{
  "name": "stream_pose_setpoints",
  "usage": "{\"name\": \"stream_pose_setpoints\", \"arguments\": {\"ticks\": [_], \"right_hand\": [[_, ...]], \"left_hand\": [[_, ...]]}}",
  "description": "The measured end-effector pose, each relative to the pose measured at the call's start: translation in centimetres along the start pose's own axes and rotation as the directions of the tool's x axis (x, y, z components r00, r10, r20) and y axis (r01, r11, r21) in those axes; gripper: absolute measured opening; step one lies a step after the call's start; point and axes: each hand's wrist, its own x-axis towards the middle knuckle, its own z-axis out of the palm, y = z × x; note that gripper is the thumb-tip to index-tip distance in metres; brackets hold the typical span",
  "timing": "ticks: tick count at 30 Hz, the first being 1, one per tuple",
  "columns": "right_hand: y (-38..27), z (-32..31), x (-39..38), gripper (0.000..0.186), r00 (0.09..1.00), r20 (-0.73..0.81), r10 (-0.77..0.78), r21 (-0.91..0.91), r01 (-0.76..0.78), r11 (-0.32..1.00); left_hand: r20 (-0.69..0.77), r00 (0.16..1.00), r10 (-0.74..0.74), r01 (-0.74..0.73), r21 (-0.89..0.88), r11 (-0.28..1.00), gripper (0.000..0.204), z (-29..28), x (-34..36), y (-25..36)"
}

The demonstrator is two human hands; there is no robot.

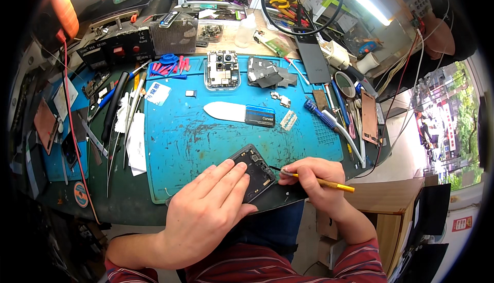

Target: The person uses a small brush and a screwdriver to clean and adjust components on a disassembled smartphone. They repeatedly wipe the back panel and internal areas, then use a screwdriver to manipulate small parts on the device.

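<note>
A black phone frame (261, 172) lies tilted near the front edge of the blue mat. My left hand (208, 200) rests over its left part, fingers stretched out flat and the thumb by the near edge. Between the thumb and fingers of my right hand (319, 177) is a gold pen-like tool (337, 184). Its thin dark tip points at the right edge of the frame; whether it touches cannot be made out. Beyond the hands lies a white flat blade-shaped pry tool (225, 111) with a blue and black end.
The blue mat (180, 144) carries an opened phone (222, 70) with its board exposed, dark thin sheets (270, 73) and a small metal part (280, 98). Tweezers and tools line the left side. A blue screwdriver (320, 112) and a round mirror (344, 84) are at the right.
</note>
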Motion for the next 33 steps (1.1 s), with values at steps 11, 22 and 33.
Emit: {"name": "stream_pose_setpoints", "arguments": {"ticks": [11,22,33], "right_hand": [[-0.6,0.7,1.9,0.018,0.999,0.042,-0.026,-0.140,0.032,0.990],[-0.1,-1.0,3.9,0.023,0.965,0.174,0.197,0.088,-0.215,0.973],[0.5,-0.7,3.5,0.020,0.986,0.136,0.098,0.036,-0.103,0.994]], "left_hand": [[0.011,1.000,-0.002,0.002,0.012,1.000,0.052,-0.1,0.1,0.1],[0.031,0.999,-0.008,0.008,-0.006,1.000,0.052,-0.5,0.2,0.0],[0.035,0.999,-0.013,0.013,-0.015,1.000,0.051,-0.6,0.4,0.1]]}}
